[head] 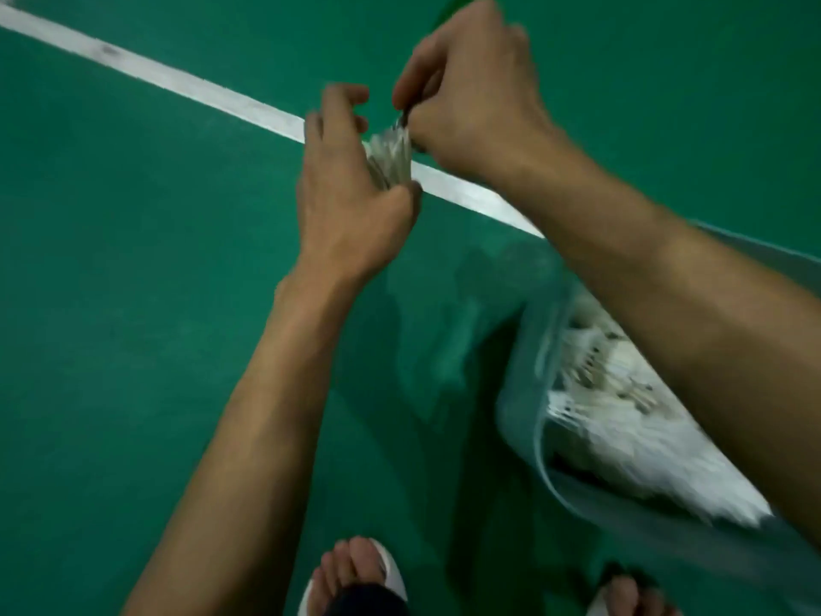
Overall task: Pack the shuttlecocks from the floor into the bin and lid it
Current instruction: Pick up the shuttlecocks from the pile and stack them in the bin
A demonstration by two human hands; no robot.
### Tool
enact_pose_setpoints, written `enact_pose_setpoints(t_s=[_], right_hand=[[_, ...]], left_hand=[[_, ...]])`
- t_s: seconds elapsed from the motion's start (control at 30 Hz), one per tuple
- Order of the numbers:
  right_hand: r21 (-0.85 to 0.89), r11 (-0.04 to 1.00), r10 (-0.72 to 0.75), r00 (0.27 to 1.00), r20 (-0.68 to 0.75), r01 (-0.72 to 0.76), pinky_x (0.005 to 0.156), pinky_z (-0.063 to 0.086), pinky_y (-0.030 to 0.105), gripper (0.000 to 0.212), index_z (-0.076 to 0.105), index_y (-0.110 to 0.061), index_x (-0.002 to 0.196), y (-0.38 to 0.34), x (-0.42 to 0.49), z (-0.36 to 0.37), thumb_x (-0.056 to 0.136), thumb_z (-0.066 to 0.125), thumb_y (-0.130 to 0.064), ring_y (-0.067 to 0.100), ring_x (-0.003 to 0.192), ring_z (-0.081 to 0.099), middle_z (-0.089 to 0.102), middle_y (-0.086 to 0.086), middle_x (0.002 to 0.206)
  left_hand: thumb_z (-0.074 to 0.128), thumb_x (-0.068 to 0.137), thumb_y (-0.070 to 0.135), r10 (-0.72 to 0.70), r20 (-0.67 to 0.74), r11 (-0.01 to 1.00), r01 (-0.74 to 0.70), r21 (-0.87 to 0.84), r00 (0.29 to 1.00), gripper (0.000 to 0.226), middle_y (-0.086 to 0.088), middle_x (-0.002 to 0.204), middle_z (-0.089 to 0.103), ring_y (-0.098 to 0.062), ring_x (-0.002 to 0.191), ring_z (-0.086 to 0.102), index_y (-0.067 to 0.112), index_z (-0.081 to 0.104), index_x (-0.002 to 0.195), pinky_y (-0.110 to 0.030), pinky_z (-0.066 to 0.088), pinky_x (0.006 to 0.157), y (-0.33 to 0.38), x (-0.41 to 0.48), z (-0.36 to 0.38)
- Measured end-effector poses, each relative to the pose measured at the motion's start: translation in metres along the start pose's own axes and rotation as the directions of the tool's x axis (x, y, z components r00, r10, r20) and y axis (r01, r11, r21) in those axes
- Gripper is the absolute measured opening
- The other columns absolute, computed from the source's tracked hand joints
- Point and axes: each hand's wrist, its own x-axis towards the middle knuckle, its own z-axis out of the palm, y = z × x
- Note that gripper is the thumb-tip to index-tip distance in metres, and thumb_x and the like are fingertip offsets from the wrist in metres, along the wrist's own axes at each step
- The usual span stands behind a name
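Shuttlecocks point(391, 160): stack was gripped by left hand point(351, 202); right hand point(471, 104) pinched its far end; bin point(517, 406) stood nearby w/ more.

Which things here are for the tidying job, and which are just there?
For the job: left hand and right hand gripping held shuttlecocks; clear bin; packed shuttlecocks inside it.
Just there: white line; sandals.

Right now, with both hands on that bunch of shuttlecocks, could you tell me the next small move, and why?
Probably carry the shuttlecock stack down to the bin: both the left hand and right hand hold it, and the bin stands open, already holding shuttlecocks.
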Motion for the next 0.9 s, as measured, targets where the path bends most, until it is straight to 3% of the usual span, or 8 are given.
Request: enact_pose_setpoints(t_s=[0.1, 0.2, 0.33, 0.47, 0.53, 0.73, 0.83, 0.9], right_hand=[[-0.048, 0.999, 0.01, 0.995, -0.102, -0.015, 0.082, 0.055, 0.036, 0.03, 0.074, -0.02, 0.101, 0.032, -0.045, -0.078, 0.075, 0.06, -0.018, 0.014, 0.095, 0.067, 0.07, -0.006, 0.093], [-0.145, 0.985, 0.067, 0.985, -0.156, -0.09, 0.064, 0.045, 0.033, 0.008, 0.061, -0.02, 0.084, 0.084, -0.091, -0.155, 0.078, 0.061, -0.026, 0.012, 0.076, 0.059, 0.061, -0.003, 0.078], [0.125, 0.944, 0.328, 0.851, -0.41, -0.304, 0.074, 0.059, 0.032, 0.016, 0.06, -0.026, 0.068, 0.14, -0.159, -0.217, 0.062, 0.074, -0.026, 0.004, 0.079, 0.069, 0.07, -0.011, 0.08], [0.133, 0.895, 0.441, 0.793, -0.42, -0.426, 0.066, 0.061, 0.028, 0.01, 0.07, -0.025, 0.069, 0.179, -0.231, -0.249, 0.062, 0.076, -0.021, 0.004, 0.063, 0.066, 0.069, -0.011, 0.068], [0.022, 0.865, 0.476, 0.805, -0.355, -0.501, 0.069, 0.062, 0.031, 0.01, 0.074, -0.022, 0.072, 0.182, -0.252, -0.252, 0.066, 0.074, -0.014, 0.008, 0.062, 0.066, 0.068, -0.009, 0.066], [-0.392, 0.743, 0.468, 0.839, -0.276, -0.543, 0.082, 0.056, 0.042, 0.035, 0.074, -0.012, 0.105, 0.18, -0.275, -0.222, 0.072, 0.067, -0.006, 0.043, 0.095, 0.065, 0.068, 0.023, 0.103], [-0.434, 0.723, 0.455, 0.843, -0.287, -0.538, 0.076, 0.05, 0.041, 0.03, 0.07, -0.006, 0.105, 0.191, -0.267, -0.207, 0.076, 0.065, -0.001, 0.046, 0.096, 0.064, 0.066, 0.027, 0.104], [-0.418, 0.729, 0.462, 0.84, -0.284, -0.542, 0.074, 0.05, 0.04, 0.027, 0.07, -0.006, 0.101, 0.204, -0.259, -0.197, 0.076, 0.063, -0.001, 0.045, 0.095, 0.064, 0.066, 0.026, 0.102]], left_hand=[[0.062, 0.058, 0.013, 0.15, 0.106, 0.988, -0.147, -0.036, 0.983, 0.072, 0.004, 0.086, 0.06, -0.029, 0.08, 0.066, 0.012, 0.048, 0.128, -0.048, 0.056, 0.065, 0.063, -0.026, 0.026], [0.06, 0.065, 0.017, 0.35, 0.261, 0.933, -0.361, -0.006, 0.9, 0.053, -0.005, 0.095, 0.065, -0.025, 0.086, 0.063, 0.016, 0.057, 0.118, -0.043, 0.053, 0.07, 0.127, -0.059, 0.062], [0.058, 0.07, 0.026, 0.475, 0.42, 0.855, -0.519, -0.011, 0.773, 0.047, -0.004, 0.106, 0.065, -0.019, 0.099, 0.058, 0.018, 0.067, 0.115, -0.031, 0.046, 0.078, 0.186, -0.098, 0.099], [0.069, 0.078, 0.015, 0.446, 0.605, 0.858, -0.507, -0.08, 0.659, 0.045, -0.006, 0.111, 0.058, -0.016, 0.085, 0.057, 0.012, 0.057, 0.122, -0.018, 0.048, 0.055, 0.202, -0.139, 0.125], [0.073, 0.081, 0.013, 0.396, 0.675, 0.872, -0.486, -0.063, 0.623, 0.043, -0.004, 0.114, 0.056, -0.013, 0.085, 0.058, 0.012, 0.056, 0.12, -0.018, 0.051, 0.057, 0.198, -0.151, 0.132], [0.079, 0.077, 0.013, 0.31, 0.733, 0.865, -0.5, 0.047, 0.605, 0.044, 0.0, 0.112, 0.059, -0.021, 0.1, 0.054, 0.018, 0.059, 0.116, -0.025, 0.046, 0.065, 0.18, -0.169, 0.137], [0.079, 0.071, 0.007, 0.248, 0.737, 0.865, -0.487, 0.124, 0.628, 0.056, -0.004, 0.106, 0.063, -0.025, 0.096, 0.057, 0.023, 0.054, 0.119, -0.041, 0.053, 0.075, 0.169, -0.164, 0.139], [0.076, 0.068, 0.006, 0.214, 0.717, 0.882, -0.446, 0.149, 0.663, 0.059, -0.003, 0.097, 0.063, -0.024, 0.087, 0.06, 0.028, 0.049, 0.116, -0.042, 0.053, 0.069, 0.162, -0.159, 0.143]])
